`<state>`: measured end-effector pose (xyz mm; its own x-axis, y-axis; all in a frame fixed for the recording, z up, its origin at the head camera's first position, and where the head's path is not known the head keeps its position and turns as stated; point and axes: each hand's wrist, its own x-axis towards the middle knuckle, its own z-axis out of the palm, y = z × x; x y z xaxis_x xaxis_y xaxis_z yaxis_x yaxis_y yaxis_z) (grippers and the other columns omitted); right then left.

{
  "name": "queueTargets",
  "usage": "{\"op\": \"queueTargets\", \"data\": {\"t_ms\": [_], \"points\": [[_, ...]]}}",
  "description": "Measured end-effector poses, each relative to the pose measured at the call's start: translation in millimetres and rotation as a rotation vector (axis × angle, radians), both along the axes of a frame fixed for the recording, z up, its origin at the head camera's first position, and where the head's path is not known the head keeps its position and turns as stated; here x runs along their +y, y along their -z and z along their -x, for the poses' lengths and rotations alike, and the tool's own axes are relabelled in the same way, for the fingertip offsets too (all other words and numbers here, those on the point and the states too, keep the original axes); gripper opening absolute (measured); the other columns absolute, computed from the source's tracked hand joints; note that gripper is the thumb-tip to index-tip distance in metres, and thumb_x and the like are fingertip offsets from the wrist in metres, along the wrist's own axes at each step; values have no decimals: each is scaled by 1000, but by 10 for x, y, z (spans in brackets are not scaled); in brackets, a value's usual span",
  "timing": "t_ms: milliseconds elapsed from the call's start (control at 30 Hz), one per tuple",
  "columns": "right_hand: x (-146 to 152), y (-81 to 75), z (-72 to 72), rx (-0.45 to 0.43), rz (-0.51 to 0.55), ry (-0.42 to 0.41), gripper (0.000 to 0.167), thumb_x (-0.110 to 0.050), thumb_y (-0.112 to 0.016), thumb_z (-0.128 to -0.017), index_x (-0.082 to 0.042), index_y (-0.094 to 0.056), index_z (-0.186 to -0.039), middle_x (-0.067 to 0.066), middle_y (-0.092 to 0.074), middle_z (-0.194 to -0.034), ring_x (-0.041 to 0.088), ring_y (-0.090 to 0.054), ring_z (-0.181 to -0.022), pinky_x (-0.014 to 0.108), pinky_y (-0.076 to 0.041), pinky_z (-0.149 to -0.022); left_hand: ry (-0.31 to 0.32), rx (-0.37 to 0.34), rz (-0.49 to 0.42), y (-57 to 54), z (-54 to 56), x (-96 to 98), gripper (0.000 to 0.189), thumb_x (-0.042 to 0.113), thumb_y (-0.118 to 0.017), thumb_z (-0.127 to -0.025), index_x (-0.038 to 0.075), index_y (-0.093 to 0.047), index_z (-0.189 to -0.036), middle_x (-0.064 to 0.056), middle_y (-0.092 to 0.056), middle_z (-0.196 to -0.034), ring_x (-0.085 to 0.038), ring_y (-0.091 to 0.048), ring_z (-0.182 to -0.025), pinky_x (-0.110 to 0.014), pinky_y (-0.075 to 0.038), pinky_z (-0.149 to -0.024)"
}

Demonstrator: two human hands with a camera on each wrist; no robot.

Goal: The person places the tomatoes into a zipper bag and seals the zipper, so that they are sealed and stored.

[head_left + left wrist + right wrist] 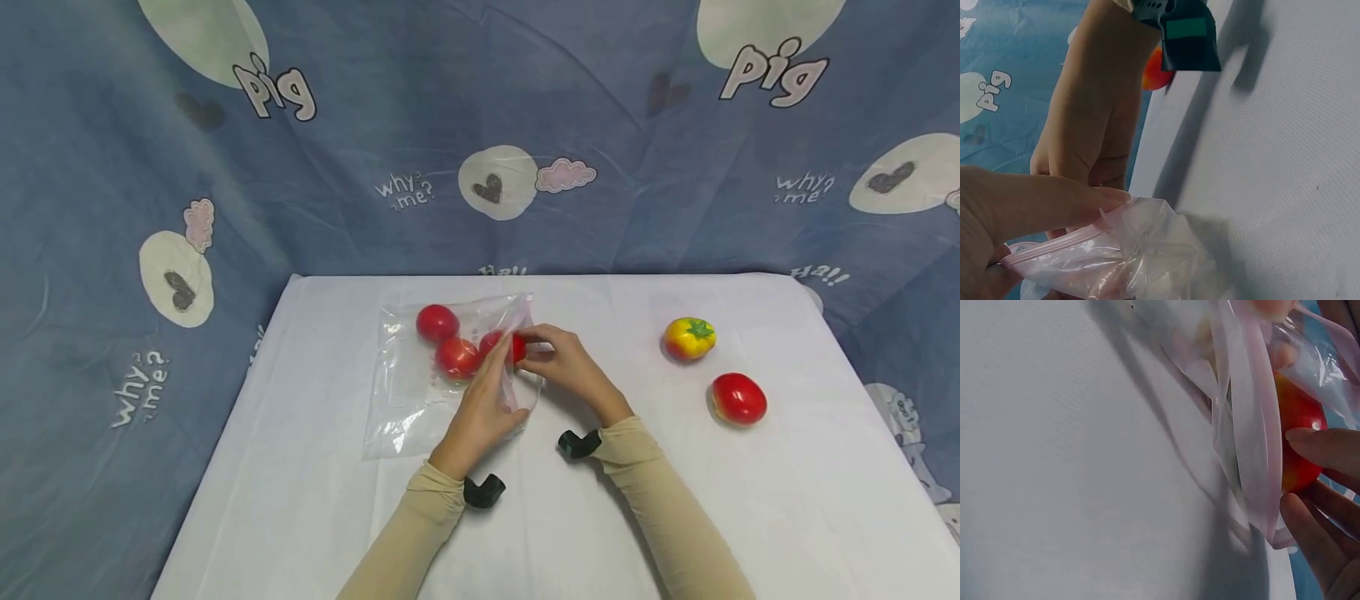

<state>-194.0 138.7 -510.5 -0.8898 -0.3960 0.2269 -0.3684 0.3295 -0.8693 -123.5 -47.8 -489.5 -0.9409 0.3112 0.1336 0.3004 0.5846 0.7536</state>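
A clear zip bag (408, 408) with a pinkish zip edge lies on the white table, and red tomatoes (437, 323) show through its plastic. My left hand (480, 421) holds the bag by its mouth edge, the thumb and fingers on the plastic in the left wrist view. At that mouth, my right hand (562, 358) grips a red tomato (1300, 434) between thumb and fingers. The pink zip strip hides part of this tomato in the right wrist view.
To the right on the table sit a yellow-and-red tomato (688, 339) with a green leafy top and another red tomato (738, 398). A blue printed cloth (600, 225) hangs behind the table. Dark devices (483, 492) are worn at both wrists.
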Motion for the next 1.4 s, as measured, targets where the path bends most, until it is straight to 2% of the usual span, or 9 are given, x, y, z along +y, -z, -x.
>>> {"op": "queueTargets", "data": {"t_ms": [367, 633, 833, 1067, 1200, 1400], "points": [[-152, -68, 168, 8, -93, -69, 26, 2, -73, -91, 6, -72, -117, 25, -72, -119, 41, -72, -113, 45, -61, -96, 13, 34, -26, -3, -9, -27, 115, -2, -89, -71, 10, -24, -164, -9, -30, -170, -28, -38, -153, -47, -37, -124], [-255, -94, 253, -35, -101, -79, 30, 0, -73, -91, 10, -69, -119, 27, -72, -119, 43, -72, -111, 46, -60, -99, 6, 26, -37, 11, -7, -43, 116, -3, -89, -70, 13, -24, -165, -6, -30, -171, -28, -47, -144, -48, -49, -114], [-311, -61, 315, -64, -118, -81, 30, 3, -69, -90, 10, -69, -119, 26, -72, -120, 41, -72, -112, 45, -59, -100, 12, 31, -40, 4, -7, -47, 118, -3, -88, -70, 16, -22, -166, -5, -28, -171, -28, -43, -148, -48, -52, -110], [-357, -11, 403, -117, -102, -105, 32, 2, -69, -90, 9, -67, -121, 26, -72, -122, 40, -69, -117, 45, -57, -104, 6, 6, -17, 18, 2, -41, 119, 0, -90, -71, 18, -21, -166, -5, -28, -171, -28, -33, -156, -54, -40, -121], [-380, 5, 446, -122, -113, -117, 30, -2, -70, -92, 9, -69, -120, 25, -73, -120, 39, -69, -118, 46, -56, -106, 11, 13, -12, 27, 4, -49, 119, 1, -90, -71, 17, -21, -166, -3, -27, -172, -26, -29, -158, -51, -34, -125], [-458, 47, 459, -164, -71, -118, 30, -6, -73, -92, 7, -71, -119, 23, -76, -113, 34, -72, -109, 33, -57, -97, 24, 27, -17, 28, 1, -47, 118, 0, -91, -70, 14, -23, -165, -3, -27, -172, -24, -30, -158, -48, -34, -126]]}}
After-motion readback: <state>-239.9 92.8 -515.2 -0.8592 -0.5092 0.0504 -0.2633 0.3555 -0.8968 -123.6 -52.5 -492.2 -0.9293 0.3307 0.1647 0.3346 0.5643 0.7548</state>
